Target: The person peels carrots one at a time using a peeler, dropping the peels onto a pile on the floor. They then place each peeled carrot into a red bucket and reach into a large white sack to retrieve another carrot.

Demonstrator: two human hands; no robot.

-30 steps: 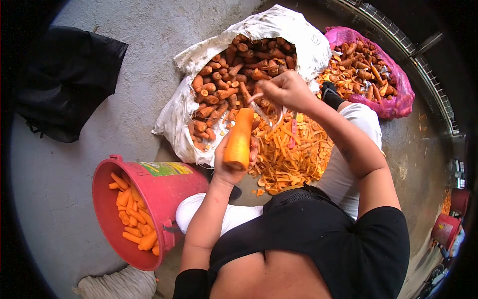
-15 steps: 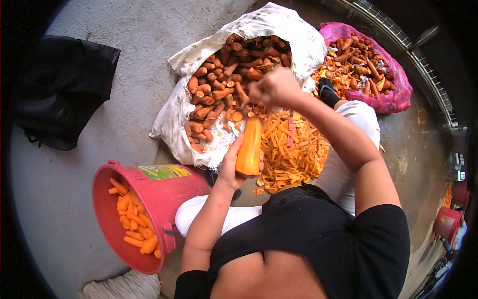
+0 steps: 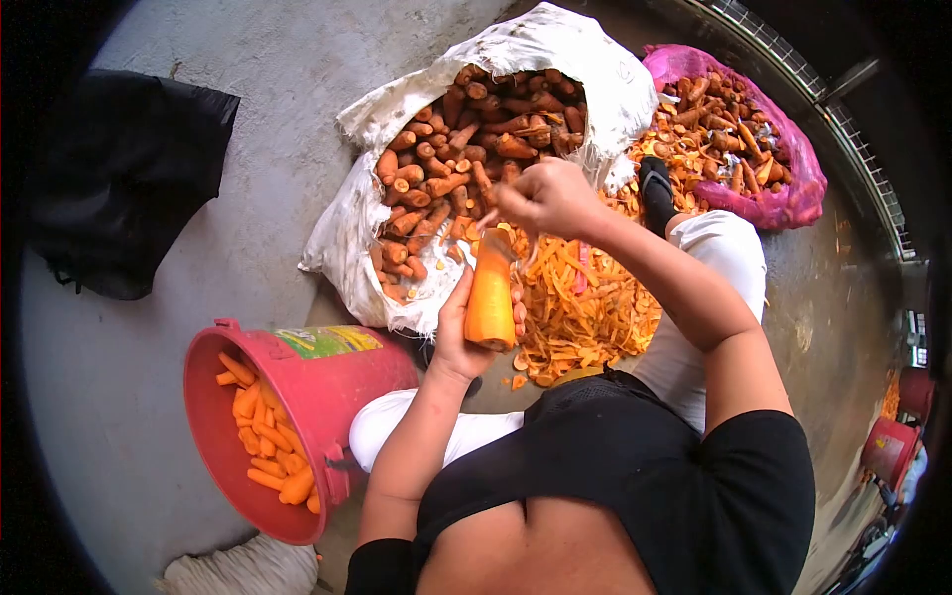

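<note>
A large peeled orange carrot [image 3: 491, 302] stands upright in my left hand [image 3: 461, 327], whose fingers wrap round it. My right hand [image 3: 545, 198] is closed just above the carrot's far end; what it grips is blurred and too small to make out. Behind both hands lies an open white sack [image 3: 382, 124] full of unpeeled carrots [image 3: 451, 149]. Orange peelings [image 3: 585, 317] are heaped on the floor right of the held carrot. At the left, a tilted red bucket [image 3: 347, 382] holds peeled carrots [image 3: 270, 436].
A pink sack [image 3: 803, 183] with carrots and scraps is at the upper right. Black cloth [image 3: 129, 178] lies on the floor at the left. A pale sack [image 3: 243, 570] is below the bucket. Another red bucket [image 3: 890, 448] stands at the far right edge.
The held carrot has shifted slightly left and turned a little. My right hand remains above its far end, with a slightly changed wrist angle.
</note>
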